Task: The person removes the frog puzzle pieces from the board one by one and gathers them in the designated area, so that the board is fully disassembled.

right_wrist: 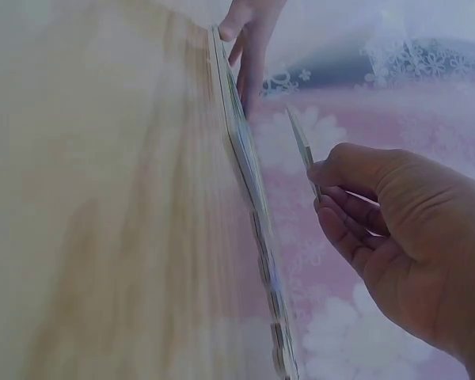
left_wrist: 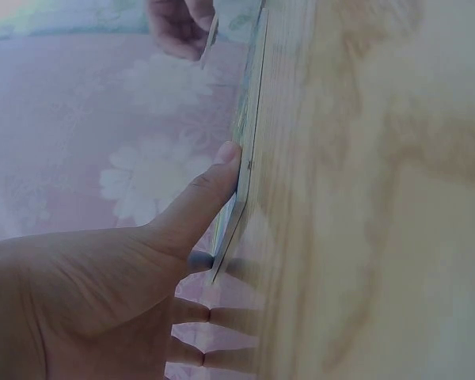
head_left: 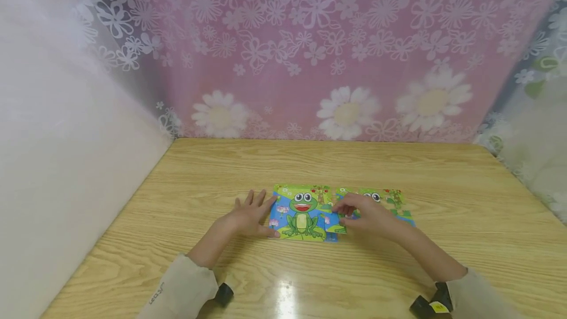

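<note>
A frog picture card lies flat on the wooden table. My left hand rests at its left side, fingers spread, with the thumb on the lower left corner; the left wrist view shows the thumb against the card's edge. Thumb and fingers of my right hand pinch a small flat puzzle piece over the card's right side. In the right wrist view the piece is tilted and raised above the card. Under my right hand lies a second frog picture made of puzzle pieces, partly hidden.
The wood-grain table reaches back to a pink floral curtain. A white surface rises along the left, and a pale floral cloth hangs on the right. Dark straps sit at both wrists.
</note>
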A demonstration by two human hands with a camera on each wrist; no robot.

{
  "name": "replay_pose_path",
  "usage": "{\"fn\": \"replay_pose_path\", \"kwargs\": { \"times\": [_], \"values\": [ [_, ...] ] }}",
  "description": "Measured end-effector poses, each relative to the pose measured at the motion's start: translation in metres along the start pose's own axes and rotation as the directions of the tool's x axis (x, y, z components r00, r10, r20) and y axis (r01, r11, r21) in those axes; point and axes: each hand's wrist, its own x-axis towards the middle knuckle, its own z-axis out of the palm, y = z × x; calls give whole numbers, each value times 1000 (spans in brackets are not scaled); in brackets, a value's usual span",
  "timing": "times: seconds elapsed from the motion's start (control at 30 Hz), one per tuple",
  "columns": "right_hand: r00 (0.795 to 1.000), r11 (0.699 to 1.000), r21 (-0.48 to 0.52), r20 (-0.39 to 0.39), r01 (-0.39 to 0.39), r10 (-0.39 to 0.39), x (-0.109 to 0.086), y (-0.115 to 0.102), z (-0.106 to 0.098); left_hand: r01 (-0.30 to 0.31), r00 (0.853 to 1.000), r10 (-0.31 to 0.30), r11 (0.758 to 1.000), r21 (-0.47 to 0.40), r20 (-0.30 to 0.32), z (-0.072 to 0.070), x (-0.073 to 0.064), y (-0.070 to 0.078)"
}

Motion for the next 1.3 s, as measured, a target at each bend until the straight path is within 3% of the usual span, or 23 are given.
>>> {"fn": "replay_pose_path", "kwargs": {
  "times": [0.13, 0.23, 0.4, 0.8, 1.3],
  "values": [
    [1000, 1000, -22, -3, -10, 10, -14, 4, -4, 4, 1000, -4, 1000, 3, 0, 1, 0, -1],
    [997, 997, -7, 20, -76, 76, -23, 5, -7, 3, 1000, -3, 1000, 3, -3, 1, 1, -2],
    [992, 993, -8, 46, -118, 119, -34, 9, -8, 0, 1000, 0, 1000, -1, -4, 0, 0, -2],
    [993, 997, 20, 89, -78, 75, -44, 17, -6, -4, 1000, 4, 1000, -3, 6, -1, -1, 1],
    [994, 998, 49, 104, -41, 36, -44, 19, -5, -8, 1000, 8, 1000, -7, 2, -1, -1, 1]
  ]
}}
